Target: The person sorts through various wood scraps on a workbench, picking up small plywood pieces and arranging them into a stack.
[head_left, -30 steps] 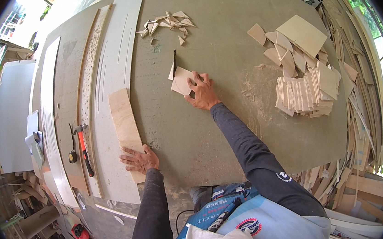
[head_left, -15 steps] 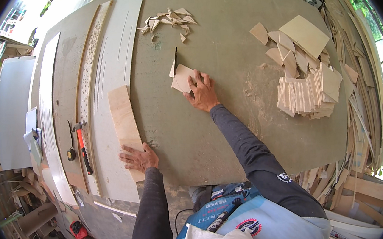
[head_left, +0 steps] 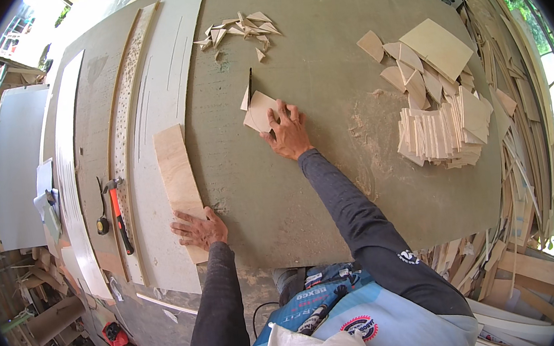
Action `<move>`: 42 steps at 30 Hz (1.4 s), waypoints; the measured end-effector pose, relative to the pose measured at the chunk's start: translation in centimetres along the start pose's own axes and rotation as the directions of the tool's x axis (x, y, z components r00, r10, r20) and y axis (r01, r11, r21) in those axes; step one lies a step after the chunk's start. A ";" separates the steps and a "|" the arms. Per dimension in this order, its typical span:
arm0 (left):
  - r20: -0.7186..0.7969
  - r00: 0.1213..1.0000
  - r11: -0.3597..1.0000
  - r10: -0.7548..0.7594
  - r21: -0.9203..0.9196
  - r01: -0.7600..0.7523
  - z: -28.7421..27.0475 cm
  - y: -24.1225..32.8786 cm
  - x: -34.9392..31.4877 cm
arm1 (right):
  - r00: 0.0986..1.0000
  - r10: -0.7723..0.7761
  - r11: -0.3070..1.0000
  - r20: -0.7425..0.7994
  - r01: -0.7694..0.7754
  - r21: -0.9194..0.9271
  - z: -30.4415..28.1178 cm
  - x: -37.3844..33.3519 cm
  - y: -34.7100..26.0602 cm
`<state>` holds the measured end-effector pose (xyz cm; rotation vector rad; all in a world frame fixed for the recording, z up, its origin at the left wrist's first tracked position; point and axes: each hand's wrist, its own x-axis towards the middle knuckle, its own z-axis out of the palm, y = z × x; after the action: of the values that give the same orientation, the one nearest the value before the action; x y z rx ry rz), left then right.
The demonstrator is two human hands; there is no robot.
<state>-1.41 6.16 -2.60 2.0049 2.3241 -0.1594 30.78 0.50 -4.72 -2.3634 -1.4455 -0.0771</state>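
A small, thin plywood piece [head_left: 260, 112] with a curved line on it lies on the table in front of an upright dark blade [head_left: 250, 85]. My right hand [head_left: 287, 130] has bent fingers pressed onto the right side of this piece and grips it. At the blade's left, a small pointed sliver [head_left: 244, 99] stands out beside the piece. My left hand [head_left: 200, 230] lies flat, fingers spread, on the near end of a long plywood strip [head_left: 175, 163].
Thin offcuts [head_left: 241, 27] are heaped farther up the table [head_left: 332, 194]. At right stand a fanned stack of plywood pieces [head_left: 443, 133] and a square sheet [head_left: 437, 49]. To the left are a hammer [head_left: 118, 211] and a tape measure [head_left: 102, 224]. Wood lengths [head_left: 518, 116] line the right side.
The view has shifted slightly. Both hands keep almost the same places, the right still on the plywood piece at the blade and the left on the strip.
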 end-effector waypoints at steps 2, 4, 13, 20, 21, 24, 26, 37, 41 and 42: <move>0.004 1.000 1.000 0.003 0.001 -0.003 0.0 0.1 -0.1 | 1.000 0.007 1.000 -0.001 -0.007 -0.004 0.1 0.0 0.0; 0.008 1.000 1.000 0.005 0.000 -0.005 -0.1 0.1 -0.1 | 1.000 0.009 1.000 -0.007 -0.009 0.000 0.1 0.0 0.0; -0.026 0.999 0.999 0.023 -0.043 -0.025 0.6 -0.4 0.1 | 0.999 0.020 1.000 -0.032 -0.020 -0.003 0.1 0.1 -0.3; -0.014 1.000 0.999 0.024 -0.038 -0.024 0.0 -0.1 -0.1 | 0.998 0.037 0.999 -0.041 -0.037 -0.002 0.3 0.2 -0.3; -0.013 1.000 0.999 0.025 -0.040 -0.025 0.0 -0.1 -0.1 | 0.999 0.044 0.999 -0.028 -0.044 -0.001 0.4 0.1 -0.3; -0.010 1.000 0.999 0.024 -0.043 -0.024 0.0 -0.2 -0.1 | 0.999 0.050 0.999 0.002 -0.050 0.006 0.8 0.2 -0.2; -0.003 1.000 0.999 0.022 -0.038 -0.022 0.1 -0.3 0.0 | 0.999 0.049 0.999 0.012 -0.049 0.010 0.9 0.3 -0.2; -0.018 0.999 0.998 0.030 -0.050 -0.031 0.6 -0.5 0.2 | 0.998 0.057 0.998 -0.008 -0.057 -0.002 0.9 0.6 -0.1; -0.009 0.999 0.998 0.033 -0.057 -0.033 0.5 -0.4 0.1 | 0.998 0.062 0.998 -0.008 -0.062 -0.025 0.9 0.8 0.0; -0.002 0.999 0.998 0.033 -0.059 -0.033 0.4 -0.3 0.1 | 0.998 0.064 0.997 -0.006 -0.065 -0.029 0.8 0.8 0.1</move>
<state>-1.78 6.17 -3.00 2.0148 2.2666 -0.0874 31.07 1.41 -5.31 -2.4297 -1.3736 -0.0879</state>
